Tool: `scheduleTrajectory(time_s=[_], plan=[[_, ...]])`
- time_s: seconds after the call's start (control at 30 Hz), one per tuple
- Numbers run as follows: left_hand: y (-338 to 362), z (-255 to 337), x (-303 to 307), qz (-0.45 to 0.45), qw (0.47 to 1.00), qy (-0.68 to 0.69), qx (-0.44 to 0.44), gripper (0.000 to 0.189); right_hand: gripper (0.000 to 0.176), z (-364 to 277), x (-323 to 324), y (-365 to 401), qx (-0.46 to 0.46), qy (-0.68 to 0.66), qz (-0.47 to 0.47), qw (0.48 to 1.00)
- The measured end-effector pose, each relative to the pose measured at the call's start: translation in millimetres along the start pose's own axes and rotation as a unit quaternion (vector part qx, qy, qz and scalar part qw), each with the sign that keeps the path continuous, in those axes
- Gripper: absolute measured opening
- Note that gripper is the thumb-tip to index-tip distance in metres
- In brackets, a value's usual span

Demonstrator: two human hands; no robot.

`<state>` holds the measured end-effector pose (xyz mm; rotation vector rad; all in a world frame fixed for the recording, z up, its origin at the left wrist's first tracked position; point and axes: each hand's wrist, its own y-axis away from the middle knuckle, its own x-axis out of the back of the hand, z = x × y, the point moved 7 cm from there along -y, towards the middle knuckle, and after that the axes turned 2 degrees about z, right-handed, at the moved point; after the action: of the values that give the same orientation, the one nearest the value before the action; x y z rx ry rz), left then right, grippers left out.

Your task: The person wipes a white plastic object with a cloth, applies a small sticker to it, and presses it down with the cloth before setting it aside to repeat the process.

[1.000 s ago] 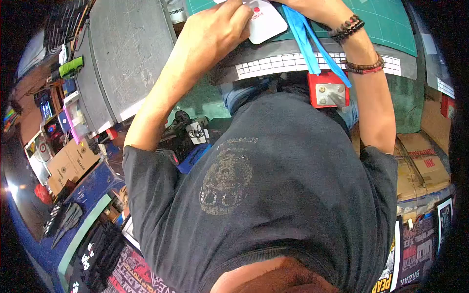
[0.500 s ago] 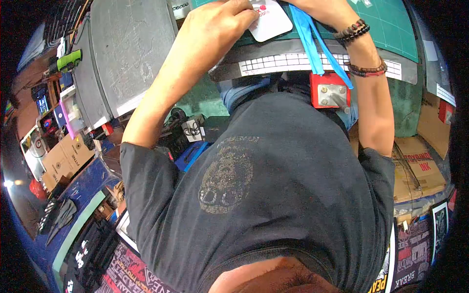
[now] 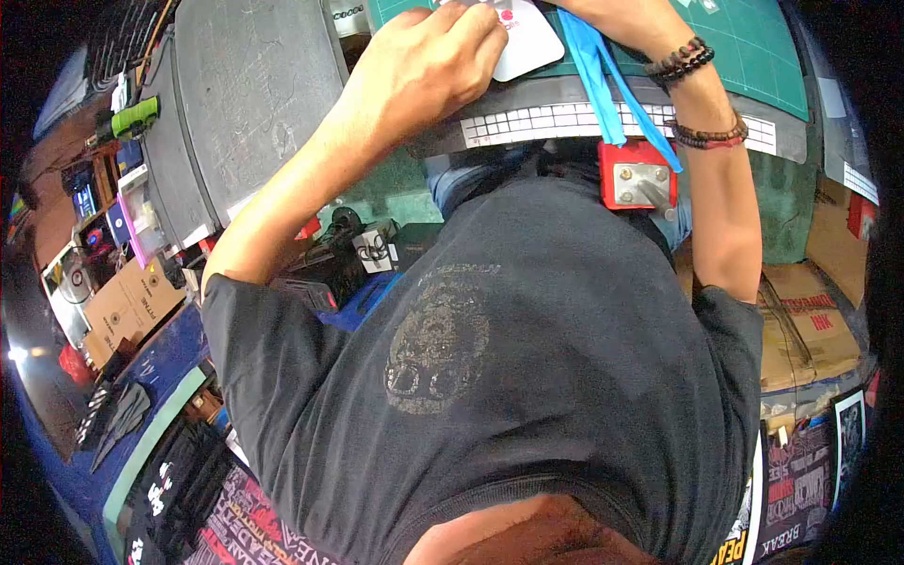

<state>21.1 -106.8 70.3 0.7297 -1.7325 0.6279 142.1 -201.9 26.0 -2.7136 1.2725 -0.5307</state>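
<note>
My left hand (image 3: 438,52) is at the top of the view with its fingers curled in, beside a white round-cornered card (image 3: 527,42) with red print. Whatever may be between those fingers is hidden. The card lies over a green cutting mat (image 3: 753,47). My right hand (image 3: 626,21) is at the top edge, beyond the card's right side; its fingers are cut off by the frame. Bead bracelets (image 3: 683,64) circle that wrist. A flat blue strap (image 3: 595,75) hangs from beside the card over the table's near edge.
A white gridded strip (image 3: 537,124) runs along the table edge. Below it sits a red block with a metal plate (image 3: 640,184), close to my body. A dark grey board (image 3: 254,94) lies at left. Cardboard boxes (image 3: 805,325) stand at right.
My left hand has turned and shifted slightly down and right, over the card's left side. Its elbow has swung outward to the left. The right arm has hardly moved.
</note>
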Motion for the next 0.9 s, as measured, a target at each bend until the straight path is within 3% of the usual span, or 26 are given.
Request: scheduleTrajectory(time_s=[0.3, 0.47, 0.5, 0.67, 0.77, 0.9], plan=[[-0.9, -7.1, 0.6, 0.06, 0.994, 0.054, 0.068, 0.013, 0.032, -2.8, 3.4, 0.7, 0.047, 0.032, 0.015, 0.998], [2.2, -11.3, -4.2, 0.038, 0.988, 0.093, 0.116, 0.012, 0.033, -4.5, 2.4, 0.8, -0.01, 0.05, 0.009, 0.999], [3.5, -12.3, -4.6, 0.051, 0.986, 0.104, 0.122, 0.013, 0.033, -8.0, 4.2, 0.2, -0.048, 0.107, -0.004, 0.993], [8.5, -16.1, -10.9, 0.125, 0.972, 0.142, 0.139, 0.018, 0.032, -5.6, 1.5, 0.6, -0.022, 0.015, 0.015, 1.0], [8.1, -18.0, -12.0, 0.102, 0.969, 0.153, 0.166, 0.02, 0.032, -12.3, 1.9, 2.6, 0.031, 0.058, 0.018, 0.998], [11.4, -22.4, -10.4, 0.129, 0.955, 0.193, 0.184, 0.019, 0.032, -6.1, 2.3, -0.8, 0.001, 0.096, 0.017, 0.995]])
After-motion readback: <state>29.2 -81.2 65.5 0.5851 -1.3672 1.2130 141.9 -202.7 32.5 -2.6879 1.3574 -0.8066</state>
